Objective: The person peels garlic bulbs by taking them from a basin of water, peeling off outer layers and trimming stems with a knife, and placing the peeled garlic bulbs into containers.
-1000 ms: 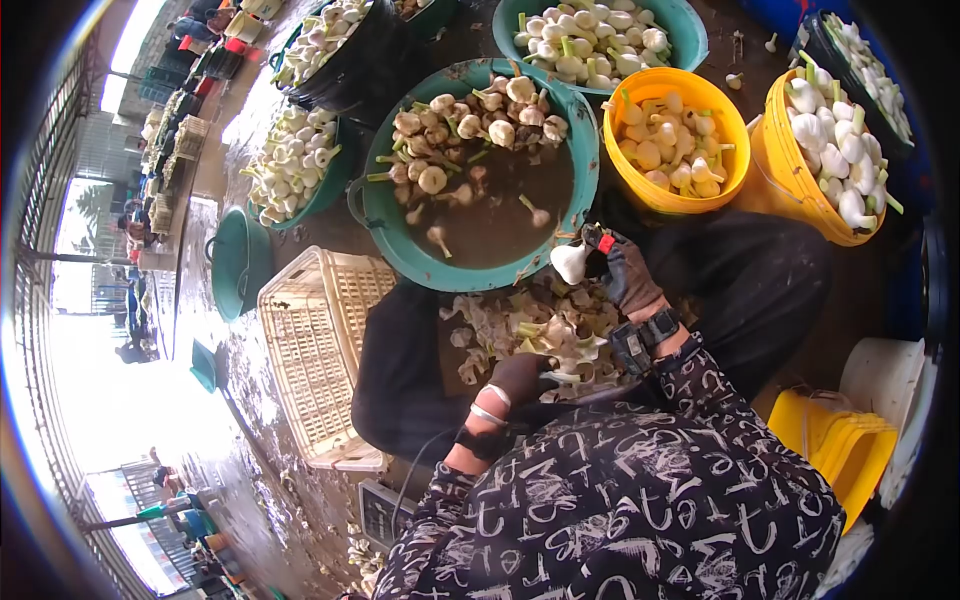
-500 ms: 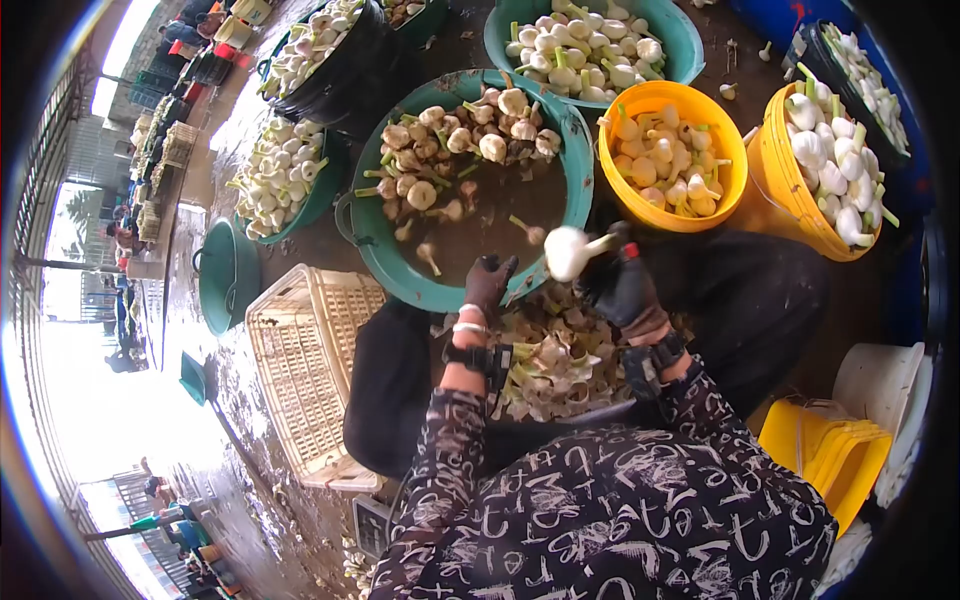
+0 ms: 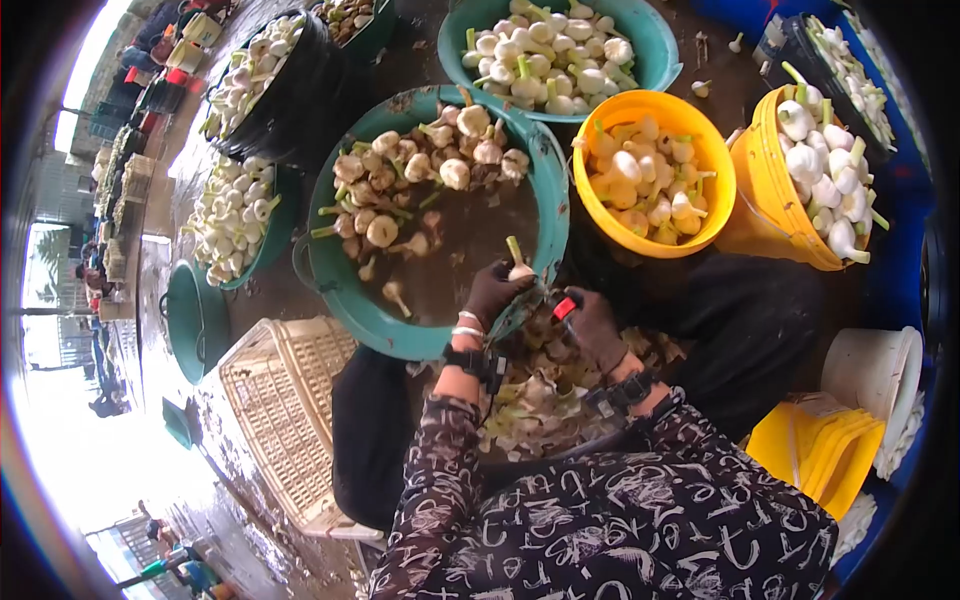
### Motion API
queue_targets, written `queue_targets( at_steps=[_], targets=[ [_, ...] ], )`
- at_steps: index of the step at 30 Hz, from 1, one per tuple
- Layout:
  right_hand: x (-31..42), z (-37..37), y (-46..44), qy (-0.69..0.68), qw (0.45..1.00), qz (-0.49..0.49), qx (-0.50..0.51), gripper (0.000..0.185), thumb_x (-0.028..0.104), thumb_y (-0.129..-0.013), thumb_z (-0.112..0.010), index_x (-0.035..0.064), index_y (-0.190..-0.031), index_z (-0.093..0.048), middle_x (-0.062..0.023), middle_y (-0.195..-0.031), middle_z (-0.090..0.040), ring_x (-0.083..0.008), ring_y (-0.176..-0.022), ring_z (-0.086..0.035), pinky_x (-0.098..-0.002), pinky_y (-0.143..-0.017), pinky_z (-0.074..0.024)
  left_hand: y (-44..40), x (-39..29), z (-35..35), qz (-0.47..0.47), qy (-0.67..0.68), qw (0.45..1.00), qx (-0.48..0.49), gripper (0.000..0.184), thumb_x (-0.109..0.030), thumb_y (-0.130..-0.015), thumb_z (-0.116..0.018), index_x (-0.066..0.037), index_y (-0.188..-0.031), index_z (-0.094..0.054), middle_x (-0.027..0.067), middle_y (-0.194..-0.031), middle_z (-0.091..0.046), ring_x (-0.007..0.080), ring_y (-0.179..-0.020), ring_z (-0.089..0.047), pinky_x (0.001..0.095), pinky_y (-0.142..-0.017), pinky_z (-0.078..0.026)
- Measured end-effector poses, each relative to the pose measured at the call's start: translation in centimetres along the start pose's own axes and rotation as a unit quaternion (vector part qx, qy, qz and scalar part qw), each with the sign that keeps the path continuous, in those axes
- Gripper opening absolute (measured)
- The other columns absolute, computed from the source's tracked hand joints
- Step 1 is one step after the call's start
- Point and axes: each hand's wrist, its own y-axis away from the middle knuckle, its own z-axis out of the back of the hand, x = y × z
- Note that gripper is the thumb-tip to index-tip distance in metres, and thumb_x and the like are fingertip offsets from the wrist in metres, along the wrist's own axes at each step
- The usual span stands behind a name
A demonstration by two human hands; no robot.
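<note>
The left hand (image 3: 497,292), in a dark glove, is pinching a pale garlic bulb with a short green stem (image 3: 519,271) between its fingers, over the near right part of the large round green plastic tub (image 3: 330,268). The right hand (image 3: 594,332), also dark-gloved, is closing its fingers around a small red-and-dark hand tool (image 3: 565,308) just outside that tub's near right rim, its tip pointing toward the bulb. Brownish unpeeled garlic bulbs (image 3: 381,231) are lying mostly in the tub's far and left parts. Dry papery garlic skins (image 3: 540,405) are spreading on the near side of the tub, and a round yellow plastic bucket of garlic (image 3: 728,185) is standing to its right.
</note>
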Motion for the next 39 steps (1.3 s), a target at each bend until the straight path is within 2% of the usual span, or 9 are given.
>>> queue_targets(
  at_steps=[6,8,15,18,20,26,35,37,39],
  targets=[
    [3.7,0.2,1.6,0.022,0.999,-0.012,0.048,0.028,0.033,-0.080,-0.063,0.0048,-0.076,-0.063,-0.0150,-0.066,-0.059,-0.0285,-0.056,-0.055,-0.0364,-0.054,-0.0430,10.3,-5.1,-3.0,-0.011,-0.221,0.974,-0.043,0.037,-0.025,-0.066,-0.079,-0.003,-0.093,-0.065,0.0103,-0.089,-0.065,0.0123,-0.082,-0.061,0.0283,-0.071,-0.049],
    [3.5,0.3,2.0,0.068,0.993,0.020,0.097,0.023,0.029,-0.081,-0.061,0.0061,-0.082,-0.065,-0.0159,-0.071,-0.061,-0.0290,-0.060,-0.058,-0.0357,-0.056,-0.0449,11.5,-5.0,-3.3,-0.182,-0.344,0.915,-0.111,0.036,-0.024,-0.064,-0.080,-0.003,-0.091,-0.066,0.0104,-0.084,-0.065,0.0150,-0.078,-0.062,0.0285,-0.069,-0.049],
    [3.6,1.7,3.0,-0.055,0.975,0.027,0.215,0.023,0.026,-0.083,-0.059,0.0035,-0.085,-0.064,-0.0123,-0.070,-0.064,-0.0229,-0.063,-0.062,-0.0341,-0.057,-0.0473,13.9,-4.6,-3.3,-0.148,-0.132,0.977,-0.083,0.035,-0.016,-0.068,-0.078,0.002,-0.094,-0.063,0.0070,-0.089,-0.066,0.0134,-0.080,-0.061,0.0271,-0.072,-0.049],
    [4.3,1.9,3.5,-0.280,0.911,-0.210,0.220,0.028,0.031,-0.088,-0.052,0.0061,-0.097,-0.062,-0.0049,-0.074,-0.063,-0.0177,-0.063,-0.061,-0.0299,-0.058,-0.0487,14.8,-4.7,-4.9,-0.096,0.009,0.989,-0.115,0.042,-0.017,-0.064,-0.081,0.001,-0.098,-0.062,0.0098,-0.095,-0.065,0.0145,-0.083,-0.061,0.0292,-0.074,-0.049],
    [4.1,2.2,4.4,-0.443,0.751,-0.357,0.336,0.032,0.035,-0.092,-0.047,0.0097,-0.107,-0.058,-0.0014,-0.077,-0.061,-0.0128,-0.062,-0.058,-0.0263,-0.058,-0.0492,15.3,-5.0,-5.8,-0.102,0.118,0.982,-0.108,0.051,-0.016,-0.065,-0.081,0.001,-0.107,-0.057,0.0099,-0.096,-0.064,0.0158,-0.083,-0.060,0.0290,-0.074,-0.049],
    [2.2,1.5,4.0,-0.297,0.870,-0.209,0.334,0.033,0.038,-0.090,-0.050,0.0083,-0.103,-0.058,0.0025,-0.077,-0.055,-0.0060,-0.059,-0.047,-0.0206,-0.052,-0.0386,17.1,-6.6,-4.6,-0.258,-0.362,0.857,-0.260,0.063,-0.025,-0.064,-0.078,-0.004,-0.118,-0.052,0.0126,-0.102,-0.060,0.0322,-0.103,-0.052,0.0392,-0.090,-0.041],
    [4.4,2.4,4.2,-0.110,0.922,-0.009,0.371,0.030,0.029,-0.087,-0.058,0.0035,-0.102,-0.060,0.0024,-0.084,-0.056,-0.0058,-0.071,-0.051,-0.0222,-0.060,-0.0432,16.7,-1.8,-3.8,-0.057,-0.190,0.967,-0.158,0.020,-0.016,-0.080,-0.064,-0.003,-0.095,-0.066,0.0096,-0.081,-0.065,0.0188,-0.073,-0.062,0.0294,-0.068,-0.047],
    [6.1,2.7,4.6,-0.351,0.851,-0.096,0.379,0.032,0.022,-0.087,-0.057,0.0009,-0.110,-0.056,-0.0027,-0.100,-0.058,-0.0099,-0.089,-0.055,-0.0245,-0.077,-0.0463,17.6,-2.1,-3.0,0.084,0.196,0.975,-0.059,0.023,-0.012,-0.079,-0.064,-0.007,-0.101,-0.064,0.0152,-0.086,-0.064,0.0265,-0.071,-0.062,0.0310,-0.064,-0.048],
    [6.3,2.5,4.7,-0.396,0.826,-0.118,0.383,0.035,0.019,-0.086,-0.057,-0.0010,-0.114,-0.053,-0.0057,-0.105,-0.057,-0.0133,-0.095,-0.054,-0.0276,-0.084,-0.0453,18.3,-2.8,-3.3,-0.108,0.019,0.991,-0.083,0.025,-0.009,-0.078,-0.064,-0.006,-0.104,-0.062,0.0137,-0.086,-0.064,0.0246,-0.070,-0.061,0.0305,-0.064,-0.048]
  ],
)
